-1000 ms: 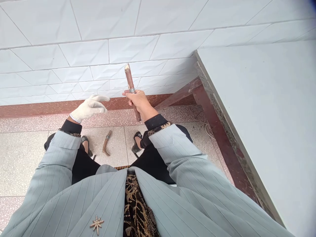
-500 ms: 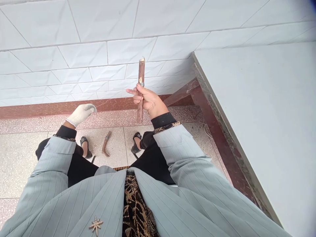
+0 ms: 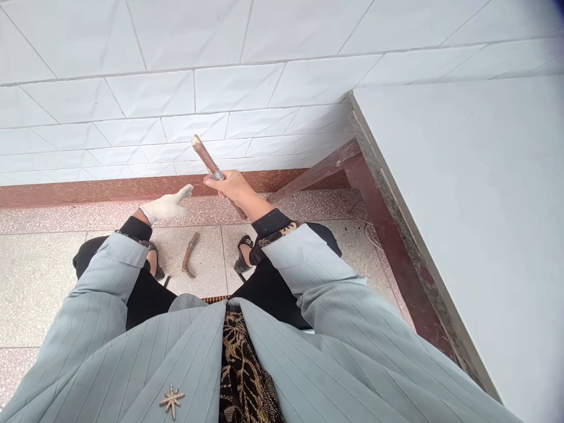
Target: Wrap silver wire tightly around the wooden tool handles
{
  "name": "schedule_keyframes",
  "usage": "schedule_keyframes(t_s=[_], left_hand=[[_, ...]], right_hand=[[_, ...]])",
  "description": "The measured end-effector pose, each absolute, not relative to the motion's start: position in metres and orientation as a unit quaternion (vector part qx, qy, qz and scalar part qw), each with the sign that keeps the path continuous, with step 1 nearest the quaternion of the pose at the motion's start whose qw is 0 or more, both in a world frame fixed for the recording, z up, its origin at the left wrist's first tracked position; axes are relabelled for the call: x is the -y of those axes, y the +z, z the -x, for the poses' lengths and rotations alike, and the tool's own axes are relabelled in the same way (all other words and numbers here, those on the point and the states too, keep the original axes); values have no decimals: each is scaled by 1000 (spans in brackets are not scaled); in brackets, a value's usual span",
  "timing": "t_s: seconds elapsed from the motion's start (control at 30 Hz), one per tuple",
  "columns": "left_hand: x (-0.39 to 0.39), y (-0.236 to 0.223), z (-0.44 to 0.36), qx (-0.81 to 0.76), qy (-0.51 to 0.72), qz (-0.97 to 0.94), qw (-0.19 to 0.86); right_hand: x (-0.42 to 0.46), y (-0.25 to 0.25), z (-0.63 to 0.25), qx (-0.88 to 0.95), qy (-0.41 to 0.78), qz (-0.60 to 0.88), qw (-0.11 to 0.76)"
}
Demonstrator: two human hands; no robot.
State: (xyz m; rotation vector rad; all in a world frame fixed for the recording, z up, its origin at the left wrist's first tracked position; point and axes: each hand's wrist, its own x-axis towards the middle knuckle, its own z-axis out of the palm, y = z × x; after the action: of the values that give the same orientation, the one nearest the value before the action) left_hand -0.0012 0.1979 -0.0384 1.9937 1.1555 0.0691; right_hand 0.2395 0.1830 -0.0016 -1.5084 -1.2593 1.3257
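My right hand (image 3: 235, 187) is wrapped round a brown wooden stick (image 3: 204, 154) that slants up to the left. Its cut end is pale, and a band of grey wire (image 3: 218, 175) is wound about it right by my thumb. The lower end shows past my wrist. My left hand (image 3: 167, 205), in a white knitted glove, is a short way to the left of the stick without touching it. Its thumb stands apart from the fingers and I see nothing in it. On the floor between my feet lies a short bent stick (image 3: 189, 255) with a greyish band near its top.
A white-topped table (image 3: 462, 194) with dark red legs stands close on my right. Ahead rises a white tiled wall (image 3: 167, 94) with a reddish-brown skirting (image 3: 88, 191). A thin cable (image 3: 370, 232) lies on the floor near the table leg.
The stick has gone from upright to slanting left, as my right hand turned and came down leftward. My left hand moved right, and its pinched fingers have spread; a thin strand near them no longer shows.
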Motion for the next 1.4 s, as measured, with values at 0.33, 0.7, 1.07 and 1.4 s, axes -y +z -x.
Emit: schedule_keyframes(t_s=[0.33, 0.7, 1.07, 1.4], left_hand=[[-200, -16, 0, -484, 241, -735, 409], [-182, -10, -33, -502, 182, -771, 348], [-175, -8, -32, -408, 21, -827, 385], [-182, -7, -32, -412, 103, -832, 357]], right_hand=[[-188, -11, -232, 514, 504, 593, 361], [-186, 20, -250, 446, 672, 508, 302], [-188, 13, -265, 782, 220, 577, -89], [-180, 33, -275, 766, 559, 258, -182]])
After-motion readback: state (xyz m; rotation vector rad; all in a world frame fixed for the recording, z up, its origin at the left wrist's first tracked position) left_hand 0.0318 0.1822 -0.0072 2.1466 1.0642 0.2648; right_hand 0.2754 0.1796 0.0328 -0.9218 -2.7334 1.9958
